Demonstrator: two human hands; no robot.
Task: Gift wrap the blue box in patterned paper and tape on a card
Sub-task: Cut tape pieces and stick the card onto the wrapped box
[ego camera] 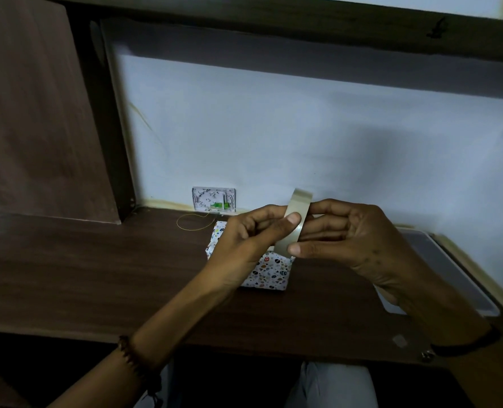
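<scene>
Small box (269, 272) wrapped in white paper with coloured dots, resting on the dark wooden bench (97, 275) near its middle, not far from the back wall. No blue visible on the faces in view. Partly hidden by the two hands held just above it.

Roll of clear tape (295, 222) held on edge over the box, between both hands. Left hand (244, 240): grip closed on the roll, thumb pressed flat on the outer band, fingers curled behind. Right hand (353, 234): grip also closed on the roll, thumb tip at the lower rim, fingers curled round the far side. No loose strip of tape in sight; free end too faint to make out.

Behind the box and apart from it, a small patterned card (213, 200) with a green mark, leaning upright against the pale wall (303, 128). Between card and box, a thin yellow loop (195, 222) of thread or band, flat on the bench. Off to the right, a flat grey slab (450, 272), perhaps a closed laptop, beside the wall. Beaded bracelet (132, 357) on the left wrist.

Judged step: wrapping apparently finished, card not yet attached, thumbs feeling for the tape's end. Next move likely calling for a nail under the free end and a short strip pulled and torn off, then the card brought from the wall, laid on the box and taped down. Risk: strip folding onto itself.
</scene>
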